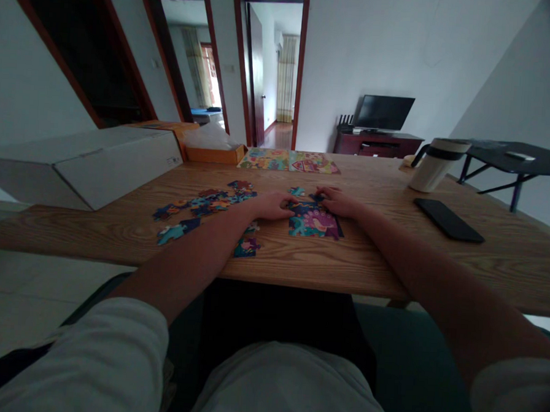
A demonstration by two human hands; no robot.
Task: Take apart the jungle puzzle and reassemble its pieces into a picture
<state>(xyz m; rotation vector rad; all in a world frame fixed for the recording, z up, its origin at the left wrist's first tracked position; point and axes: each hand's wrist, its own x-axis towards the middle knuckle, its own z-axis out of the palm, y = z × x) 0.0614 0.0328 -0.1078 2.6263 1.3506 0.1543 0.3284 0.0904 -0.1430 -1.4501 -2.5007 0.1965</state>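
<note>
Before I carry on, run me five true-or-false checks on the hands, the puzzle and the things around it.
1. The left hand is at the left side of the joined puzzle section, and the right hand is at its upper right. True.
2. Most of the loose pieces lie to the right of the joined section. False: most lie to its left.
3. The pale mug stands farther back than the flat black device. True.
4. The flat black device lies on the white box. False: it lies on the wooden table, right of the hands.
5. The television shows a bright picture. False: its screen is dark.
</note>
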